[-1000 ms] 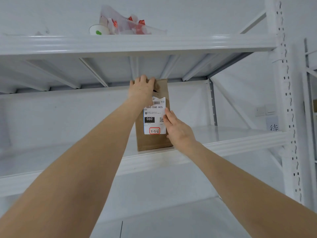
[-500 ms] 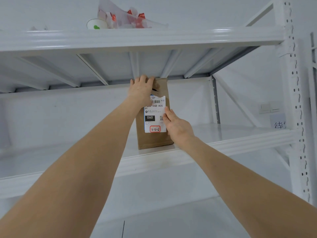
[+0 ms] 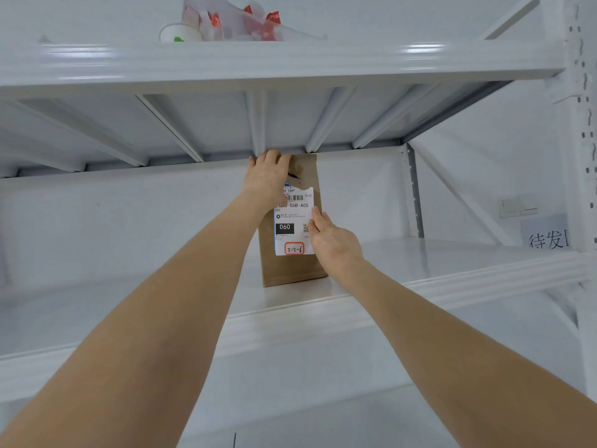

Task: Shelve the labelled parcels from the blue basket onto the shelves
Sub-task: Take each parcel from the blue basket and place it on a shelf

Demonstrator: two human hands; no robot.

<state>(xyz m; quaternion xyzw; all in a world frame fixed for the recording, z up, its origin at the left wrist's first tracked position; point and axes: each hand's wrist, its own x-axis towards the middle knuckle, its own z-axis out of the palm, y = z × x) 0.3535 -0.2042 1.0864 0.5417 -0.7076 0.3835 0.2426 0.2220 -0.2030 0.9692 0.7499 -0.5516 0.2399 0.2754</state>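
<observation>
A brown paper parcel (image 3: 292,270) stands upright on the white middle shelf (image 3: 452,279), its top almost touching the shelf above. On its front is a white label (image 3: 292,221) reading 060, with "3-2-6" written in a red box. My left hand (image 3: 266,179) holds the parcel's top left corner, fingers reaching over the top edge. My right hand (image 3: 334,244) holds the parcel's right edge, thumb on the label. The blue basket is out of view.
The upper shelf (image 3: 290,63) carries a paper cup (image 3: 181,33) and a clear bag of red-and-white packets (image 3: 245,21). A perforated white upright (image 3: 581,124) stands at the right. Behind it, the wall bears a printed sign (image 3: 546,237) and a switch (image 3: 518,205).
The view has drifted slightly. Both hands stay on the parcel, which remains upright in about the same spot on the shelf.
</observation>
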